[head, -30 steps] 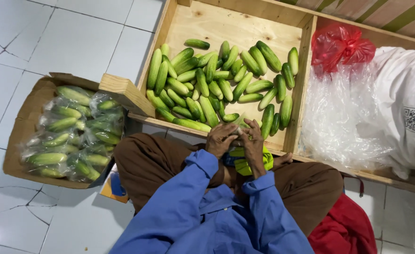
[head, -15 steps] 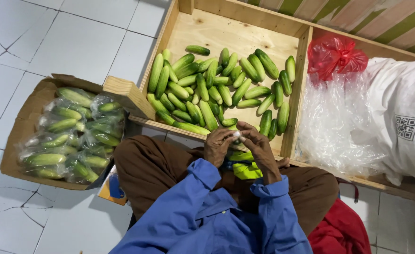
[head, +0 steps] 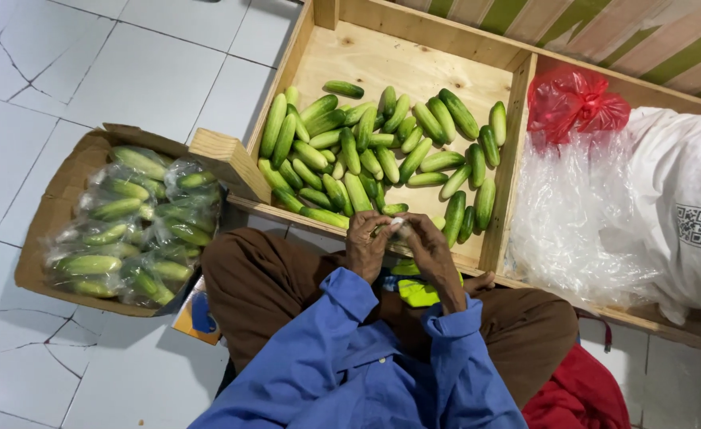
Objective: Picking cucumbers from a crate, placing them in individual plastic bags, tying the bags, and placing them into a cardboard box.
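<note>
Two wooden compartments make up the long crate (head: 517, 171) that fills the upper half of the head view, standing on a white tiled floor (head: 88, 71) with cracks in it. In the left compartment lies a loose heap of green cucumbers (head: 366, 151), most of them toward its near side. The right compartment holds a mass of clear plastic bags (head: 577, 222), a red plastic bag (head: 577, 99) at the back and a white sack (head: 684, 206) on the far right.

On the floor to the left, just beside the crate's corner, sits a cardboard box (head: 56, 191) filled with cucumbers packed in clear bags (head: 128, 226).

Below the crate, the person sits in brown trousers (head: 263, 286) and a blue long-sleeved shirt (head: 350, 365); a red cloth (head: 577, 393) lies by the right leg.

Both hands meet at the crate's near edge, over the lap. The left hand (head: 366, 248) and the right hand (head: 428, 248) have their fingers pinched together on a small pale item (head: 395, 226) between the fingertips, too small to tell what it is. Just under the hands, on the lap, lies a yellow-green bundle (head: 418, 290), partly hidden by the right forearm.
</note>
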